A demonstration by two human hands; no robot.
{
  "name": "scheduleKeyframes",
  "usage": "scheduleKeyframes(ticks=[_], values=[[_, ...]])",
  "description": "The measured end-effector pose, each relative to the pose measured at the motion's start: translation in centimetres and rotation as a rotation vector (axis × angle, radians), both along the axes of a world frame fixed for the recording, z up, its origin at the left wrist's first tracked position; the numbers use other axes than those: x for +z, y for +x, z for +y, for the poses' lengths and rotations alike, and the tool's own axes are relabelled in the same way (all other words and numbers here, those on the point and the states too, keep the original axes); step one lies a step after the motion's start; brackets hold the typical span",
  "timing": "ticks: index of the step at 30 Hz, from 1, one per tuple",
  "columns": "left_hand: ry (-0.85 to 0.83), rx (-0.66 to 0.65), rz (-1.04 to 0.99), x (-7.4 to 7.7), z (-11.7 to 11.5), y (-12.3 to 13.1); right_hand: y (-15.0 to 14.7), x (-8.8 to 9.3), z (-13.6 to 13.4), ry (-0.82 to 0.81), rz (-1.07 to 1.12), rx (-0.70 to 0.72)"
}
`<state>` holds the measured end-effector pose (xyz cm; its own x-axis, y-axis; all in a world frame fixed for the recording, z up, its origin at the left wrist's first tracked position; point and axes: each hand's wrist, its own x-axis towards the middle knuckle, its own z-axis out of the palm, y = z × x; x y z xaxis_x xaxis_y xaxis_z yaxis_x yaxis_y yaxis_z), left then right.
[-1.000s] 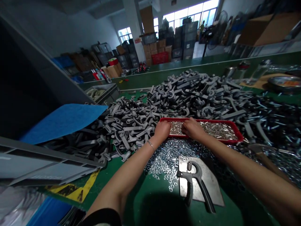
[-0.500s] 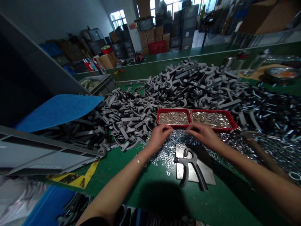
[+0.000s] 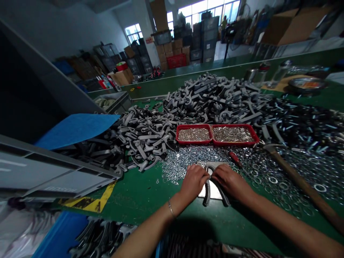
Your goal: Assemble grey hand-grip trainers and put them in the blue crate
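A grey hand grip strengthener [image 3: 207, 195] with two dark-padded handles lies on a flat metal plate [image 3: 216, 193] on the green bench. Both hands meet over its upper part and cover the joint and spring area. My left hand [image 3: 194, 177] is closed in a pinch at the left side of the joint. My right hand [image 3: 227, 178] is also closed, its fingertips at the right side, close to the left ones. Anything small between the fingertips is hidden. Small washers [image 3: 174, 172] are spread just behind and to the left of the hands.
Two red trays [image 3: 194, 143] of small metal parts stand behind the washers. Beyond rises a heap of grey handle parts [image 3: 209, 96]. A hammer [image 3: 298, 179] and a red-handled tool [image 3: 235, 159] lie at right. A grey crate [image 3: 67, 175] stands left.
Both hands have come down from the front edge of the red trays to the hand grip strengthener on the plate. The view has shifted slightly, and the red-handled tool now shows.
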<state>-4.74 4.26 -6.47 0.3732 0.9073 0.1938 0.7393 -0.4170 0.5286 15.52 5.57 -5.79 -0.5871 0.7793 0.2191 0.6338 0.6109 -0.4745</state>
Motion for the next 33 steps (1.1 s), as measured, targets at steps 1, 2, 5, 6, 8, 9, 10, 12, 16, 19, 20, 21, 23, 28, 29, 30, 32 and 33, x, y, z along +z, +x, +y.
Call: scheduleKeyframes(ticks=[1,2,5,6,8,9,10,12,16,19,20,21,23,28,29,30,32,33], values=[[0.025,-0.024,0.018,0.0,-0.2,-0.2,-0.1,0.1,-0.1,0.025,-0.032,0.001],[0.055,-0.051,0.034,0.0,-0.3,-0.4,-0.2,0.2,-0.1,0.052,-0.068,-0.002],[0.145,-0.128,0.094,-0.2,-1.1,-0.8,-0.6,0.4,-0.2,0.111,-0.16,-0.014],[0.17,-0.144,0.12,-0.4,-1.5,-1.0,-0.7,0.5,-0.2,0.119,-0.177,-0.012],[0.21,-0.163,0.173,-0.7,-2.2,-1.3,-0.9,0.7,-0.3,0.139,-0.192,0.009],[0.225,-0.173,0.195,-0.9,-2.5,-1.4,-0.9,0.7,-0.3,0.153,-0.2,0.03],[0.237,-0.182,0.212,-1.0,-2.8,-1.4,-1.0,0.8,-0.3,0.175,-0.211,0.05],[0.249,-0.199,0.241,-1.3,-3.3,-1.5,-1.0,0.9,-0.4,0.224,-0.239,0.08],[0.25,-0.166,0.277,-1.5,-3.7,-1.1,-1.0,1.2,-0.6,0.297,-0.291,0.104],[0.244,-0.101,0.272,-1.2,-3.6,-0.5,-1.1,1.1,-0.6,0.316,-0.311,0.125],[0.239,-0.083,0.27,-1.0,-3.5,-0.4,-1.0,1.1,-0.6,0.324,-0.314,0.131],[0.233,-0.072,0.271,-0.8,-3.4,-0.3,-1.0,1.0,-0.7,0.335,-0.317,0.14],[0.221,-0.069,0.28,-0.2,-3.1,-0.1,-0.7,0.7,-0.9,0.367,-0.318,0.158],[0.188,-0.071,0.326,0.8,-1.7,0.2,0.8,-0.3,-1.9,0.417,-0.294,0.202],[0.187,-0.067,0.339,0.9,-1.5,0.3,1.1,-0.5,-2.2,0.417,-0.295,0.21],[0.191,-0.067,0.355,1.0,-1.2,0.3,1.3,-0.6,-2.4,0.41,-0.299,0.216],[0.216,-0.092,0.402,1.3,-0.8,0.6,1.4,-0.7,-2.7,0.376,-0.298,0.216],[0.238,-0.121,0.433,1.5,-0.6,0.8,1.3,-0.6,-2.8,0.344,-0.287,0.21]])
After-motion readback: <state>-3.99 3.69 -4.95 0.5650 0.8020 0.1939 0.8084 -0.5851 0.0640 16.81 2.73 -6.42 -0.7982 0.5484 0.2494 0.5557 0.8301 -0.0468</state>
